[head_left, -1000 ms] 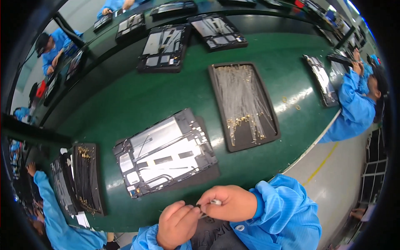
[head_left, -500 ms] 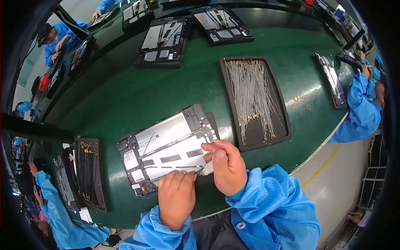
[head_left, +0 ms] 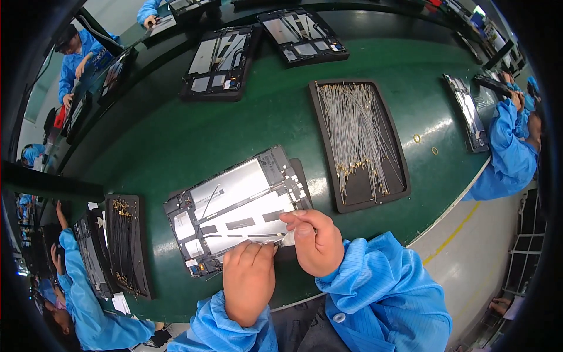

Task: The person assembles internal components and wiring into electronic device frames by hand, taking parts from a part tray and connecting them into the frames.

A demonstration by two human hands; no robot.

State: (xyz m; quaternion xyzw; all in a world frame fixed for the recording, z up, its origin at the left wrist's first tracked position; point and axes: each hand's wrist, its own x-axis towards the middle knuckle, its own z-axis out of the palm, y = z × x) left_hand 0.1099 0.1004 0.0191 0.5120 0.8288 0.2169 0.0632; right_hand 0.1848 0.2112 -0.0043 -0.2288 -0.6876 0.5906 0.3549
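Note:
An opened tablet (head_left: 237, 185), with a silver inside, black frame and thin cables, lies tilted on a dark tray on the green bench in front of me. My left hand (head_left: 251, 276) rests over its near edge, fingers curled and pressed together by the near right corner. What those fingertips pinch, if anything, is hidden. My right hand (head_left: 316, 243) is closed beside that corner, thumb and fingers bent together. A small white pointed piece (head_left: 288, 239) shows between it and my left fingertips; its kind is unclear. A loose grey cable (head_left: 210, 201) lies across the silver part.
A black tray (head_left: 384, 199) of grey cables lies to the right, a tray (head_left: 141, 234) of black cables to the left. Opened tablets (head_left: 220, 61) sit at the far side, another (head_left: 467, 114) at the right. Two small yellow rings (head_left: 417, 139) lie nearby. Co-workers in blue surround the bench.
My right hand has shifted slightly left and down; the white piece moved slightly left with it. My left hand stays put. The far tablets have slid left. Co-workers' arms on the left have moved.

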